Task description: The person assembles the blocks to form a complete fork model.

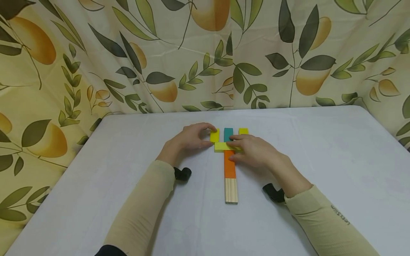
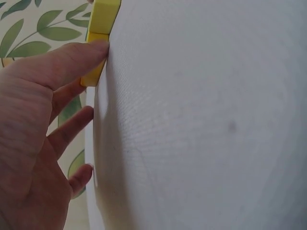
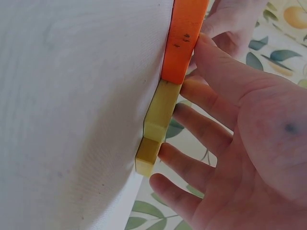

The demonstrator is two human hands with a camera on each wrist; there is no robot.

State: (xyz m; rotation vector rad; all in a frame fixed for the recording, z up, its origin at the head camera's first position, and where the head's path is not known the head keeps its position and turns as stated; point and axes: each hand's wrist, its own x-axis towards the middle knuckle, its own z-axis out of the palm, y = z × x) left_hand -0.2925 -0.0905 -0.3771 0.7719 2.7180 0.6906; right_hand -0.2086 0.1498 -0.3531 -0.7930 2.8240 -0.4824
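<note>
My left hand (image 1: 192, 137) pinches a small yellow block (image 1: 214, 136) between thumb and finger. In the left wrist view the thumb lies against that yellow block (image 2: 92, 76), which adjoins a yellow-green block (image 2: 104, 17). The yellow-green block (image 1: 220, 147) lies crosswise below a teal block (image 1: 228, 133) and above an orange block (image 1: 229, 167). Extended fingers of my right hand (image 1: 256, 147) rest over the crosswise block, with the thumb at the orange block (image 3: 182, 43). A second yellow block (image 1: 243, 131), partly hidden, lies beyond the right hand. A plain wood block (image 1: 231, 190) continues the orange one downward.
All the blocks lie flat on a white-covered table (image 1: 128, 213). Behind it and along the left hangs a curtain (image 1: 205, 81) printed with fruit and leaves. A black strap piece (image 1: 183, 174) sticks out at the left wrist, another (image 1: 273, 193) at the right.
</note>
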